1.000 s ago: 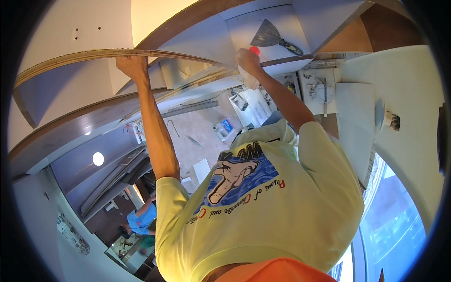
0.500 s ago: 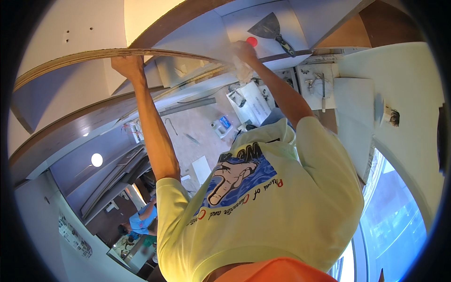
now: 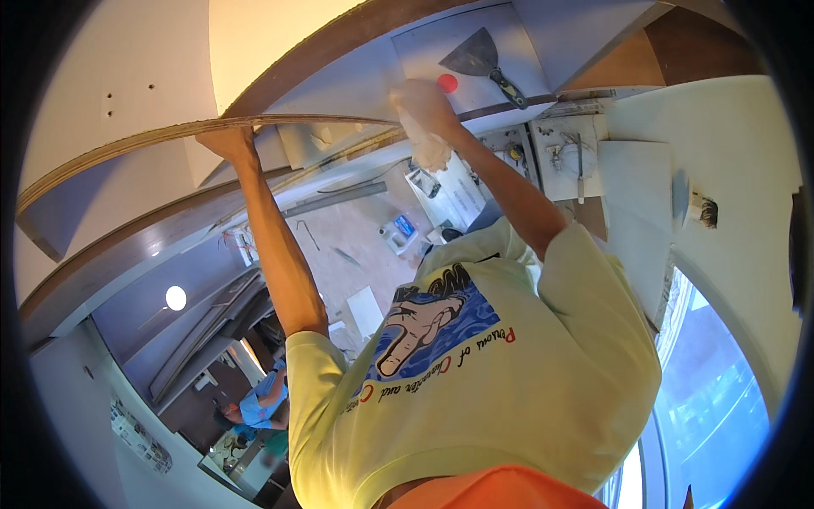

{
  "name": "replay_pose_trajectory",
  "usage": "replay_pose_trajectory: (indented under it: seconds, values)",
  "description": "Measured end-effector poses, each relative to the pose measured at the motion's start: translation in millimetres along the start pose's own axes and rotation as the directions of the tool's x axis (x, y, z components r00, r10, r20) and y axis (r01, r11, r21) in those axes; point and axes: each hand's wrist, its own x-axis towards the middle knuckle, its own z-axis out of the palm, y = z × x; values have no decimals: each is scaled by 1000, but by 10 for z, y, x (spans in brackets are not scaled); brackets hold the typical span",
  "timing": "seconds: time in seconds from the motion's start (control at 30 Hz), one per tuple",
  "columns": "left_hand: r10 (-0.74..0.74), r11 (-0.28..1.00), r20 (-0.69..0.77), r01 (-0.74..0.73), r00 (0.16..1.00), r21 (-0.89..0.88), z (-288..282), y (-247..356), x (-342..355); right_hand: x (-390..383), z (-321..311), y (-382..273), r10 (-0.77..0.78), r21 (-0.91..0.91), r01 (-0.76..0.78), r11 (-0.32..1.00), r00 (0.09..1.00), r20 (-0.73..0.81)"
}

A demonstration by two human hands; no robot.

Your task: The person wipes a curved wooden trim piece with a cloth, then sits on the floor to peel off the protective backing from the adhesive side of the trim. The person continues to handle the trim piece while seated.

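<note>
My left hand grips the curved plywood edge from below, fingers wrapped on it beside a shelf compartment. My right hand, blurred, is closed on a pale crumpled cloth at the right part of that plywood edge. Just above it, a red round object and a wide putty knife with a dark handle lie on a white panel.
Below are a floor with a plastic jug, metal strips and loose boards. A tool tray stands right, beside a curved white panel and window. A co-worker in blue is at lower left.
The plywood edge appears lower in view, with my left hand slightly lower and further left. My right hand and the cloth have moved left and down, away from the red object.
</note>
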Motion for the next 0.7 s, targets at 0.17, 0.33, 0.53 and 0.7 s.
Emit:
replay_pose_trajectory:
  seconds: [0.17,0.33,0.53,0.7]
  values:
    - [11,980,7,-12,1000,199,-41,-34,41,-91,5,-69,59,-229,-79,970,994,-93]
    - [35,998,39,-37,999,50,-24,16,44,0,16,6,-24,-162,11,987,997,-75]
    - [179,976,-8,-176,984,127,-2,54,63,-16,-92,-111,286,-70,-283,957,958,37]
    - [-96,990,29,92,995,107,-8,0,78,-185,-100,-189,119,108,-114,988,992,-42]
